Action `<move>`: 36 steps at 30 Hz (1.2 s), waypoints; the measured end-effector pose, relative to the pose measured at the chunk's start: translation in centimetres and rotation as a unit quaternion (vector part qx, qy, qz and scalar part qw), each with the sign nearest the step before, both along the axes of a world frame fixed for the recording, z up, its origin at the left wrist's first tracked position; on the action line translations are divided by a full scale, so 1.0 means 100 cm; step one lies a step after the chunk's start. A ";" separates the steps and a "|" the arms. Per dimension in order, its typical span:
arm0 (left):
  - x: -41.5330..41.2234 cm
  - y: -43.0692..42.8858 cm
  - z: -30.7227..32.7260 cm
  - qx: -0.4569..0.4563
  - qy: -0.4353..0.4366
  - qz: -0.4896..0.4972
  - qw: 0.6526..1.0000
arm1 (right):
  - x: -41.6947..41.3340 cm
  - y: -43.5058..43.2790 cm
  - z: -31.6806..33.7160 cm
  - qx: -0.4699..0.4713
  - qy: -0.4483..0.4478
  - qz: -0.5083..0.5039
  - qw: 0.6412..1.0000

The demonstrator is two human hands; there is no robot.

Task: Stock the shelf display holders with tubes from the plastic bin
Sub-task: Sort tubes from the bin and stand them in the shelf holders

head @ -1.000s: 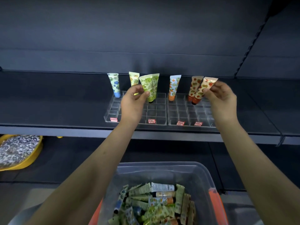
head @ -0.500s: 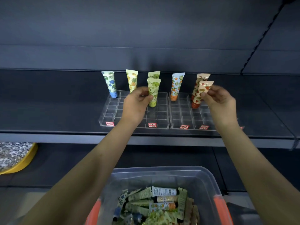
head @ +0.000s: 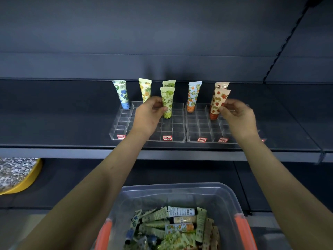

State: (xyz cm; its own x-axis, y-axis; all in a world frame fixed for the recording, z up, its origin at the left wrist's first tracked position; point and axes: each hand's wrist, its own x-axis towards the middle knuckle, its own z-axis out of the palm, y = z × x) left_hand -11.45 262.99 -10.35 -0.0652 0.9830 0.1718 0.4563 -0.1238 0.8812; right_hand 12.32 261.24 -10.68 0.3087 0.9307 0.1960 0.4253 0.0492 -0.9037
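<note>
Two clear gridded holders, the left holder (head: 124, 130) and the right holder (head: 200, 127), sit side by side on the dark shelf. My left hand (head: 147, 116) pinches a green tube (head: 167, 101) standing cap-down in a cell of the left holder's second row. My right hand (head: 237, 118) grips a strawberry tube (head: 217, 103) set cap-down in the right holder's second row. Behind stand a blue tube (head: 122, 93), a yellow tube (head: 145, 91), another green tube (head: 169, 83), an orange tube (head: 193, 95) and another strawberry tube (head: 222, 85). The plastic bin (head: 180, 190) below holds several loose tubes.
Red price tags (head: 167, 138) line the holders' front edges. The shelf lip (head: 54, 150) runs across below them. A yellow-rimmed speckled object (head: 18, 174) sits on the lower left. The bin has orange handles (head: 242, 230). A dark back panel rises behind the shelf.
Both hands have lowered their tubes from the back row area down into second-row cells. The tubes now stand nearly upright in front of the matching ones.
</note>
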 end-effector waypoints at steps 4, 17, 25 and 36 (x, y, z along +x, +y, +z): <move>0.000 0.000 -0.001 -0.008 0.010 0.003 1.000 | 0.000 0.001 0.002 -0.008 -0.004 -0.009 1.000; -0.005 -0.011 0.004 -0.014 0.035 0.013 0.999 | -0.004 -0.010 0.015 -0.020 0.016 -0.022 0.999; -0.011 -0.052 0.007 0.121 0.205 0.039 0.970 | -0.010 -0.051 0.027 0.034 -0.101 -0.014 0.994; -0.007 -0.172 -0.072 0.235 0.443 0.021 0.865 | -0.054 -0.171 -0.073 0.089 -0.328 0.063 0.938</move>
State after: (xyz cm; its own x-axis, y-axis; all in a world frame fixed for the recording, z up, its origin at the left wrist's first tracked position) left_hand -12.12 245.79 -17.53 0.2622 0.7906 0.5534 0.9396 -0.3399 0.0405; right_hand 6.90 244.17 -17.98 -0.0431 0.8861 0.4615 0.8680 0.2619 -0.4218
